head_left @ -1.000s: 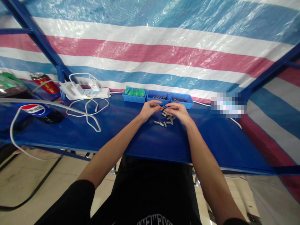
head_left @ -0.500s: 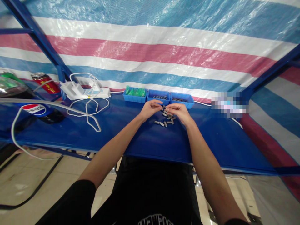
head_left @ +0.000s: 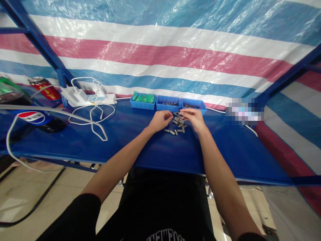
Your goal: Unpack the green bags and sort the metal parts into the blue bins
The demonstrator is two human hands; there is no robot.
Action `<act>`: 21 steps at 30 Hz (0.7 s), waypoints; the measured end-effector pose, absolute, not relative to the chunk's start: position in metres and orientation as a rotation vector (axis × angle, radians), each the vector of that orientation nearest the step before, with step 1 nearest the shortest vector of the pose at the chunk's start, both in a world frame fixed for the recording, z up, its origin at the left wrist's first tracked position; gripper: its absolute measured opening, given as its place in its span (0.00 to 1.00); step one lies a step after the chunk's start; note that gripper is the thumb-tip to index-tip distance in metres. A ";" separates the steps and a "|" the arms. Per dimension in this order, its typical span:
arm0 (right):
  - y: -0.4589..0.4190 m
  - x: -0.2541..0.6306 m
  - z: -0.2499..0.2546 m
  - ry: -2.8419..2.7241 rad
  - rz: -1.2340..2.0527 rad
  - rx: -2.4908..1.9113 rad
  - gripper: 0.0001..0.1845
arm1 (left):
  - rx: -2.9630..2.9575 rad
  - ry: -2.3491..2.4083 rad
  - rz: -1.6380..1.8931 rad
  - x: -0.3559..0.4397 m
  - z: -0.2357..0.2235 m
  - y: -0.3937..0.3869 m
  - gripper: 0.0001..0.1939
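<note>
My left hand (head_left: 160, 121) is closed, with thumb and forefinger curled together at the left side of a loose pile of small grey metal cylinders (head_left: 178, 122). Anything in that pinch is too small to make out. On the pile's right side, my right hand (head_left: 194, 118) is closed too, its fingertips pinched at the top of the pile; what they hold is hidden. Several more cylinders lie nearer to me on the blue table (head_left: 170, 150). Just behind the hands, a middle blue bin (head_left: 168, 107) contains similar grey pieces, and a right blue bin (head_left: 202, 109) contains thin dark metal pieces.
A left blue bin (head_left: 142, 105) holds green plastic. Further left are a white power strip (head_left: 107, 99), a looped white cable (head_left: 100, 129), a red can (head_left: 46, 88) and a Pepsi bottle (head_left: 40, 118). A blurred-out object (head_left: 243, 112) sits at the back right.
My hands have moved apart: the left has drawn back slightly and its fingers have curled in. The right hand's fingertips have lifted slightly, showing more of the pile.
</note>
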State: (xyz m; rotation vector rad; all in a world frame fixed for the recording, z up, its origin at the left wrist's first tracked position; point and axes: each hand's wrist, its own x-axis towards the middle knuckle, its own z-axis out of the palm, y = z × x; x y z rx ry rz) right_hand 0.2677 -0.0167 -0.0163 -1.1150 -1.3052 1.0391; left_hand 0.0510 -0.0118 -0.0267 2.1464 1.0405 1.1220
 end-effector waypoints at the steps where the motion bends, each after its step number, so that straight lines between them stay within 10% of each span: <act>1: -0.015 0.269 -0.017 -1.264 0.977 -1.124 0.20 | 2.268 1.002 1.079 0.051 -0.025 -0.013 0.07; 21: -0.001 0.280 -0.029 -1.101 0.869 -1.174 0.24 | 2.801 1.043 0.796 0.040 -0.021 -0.011 0.10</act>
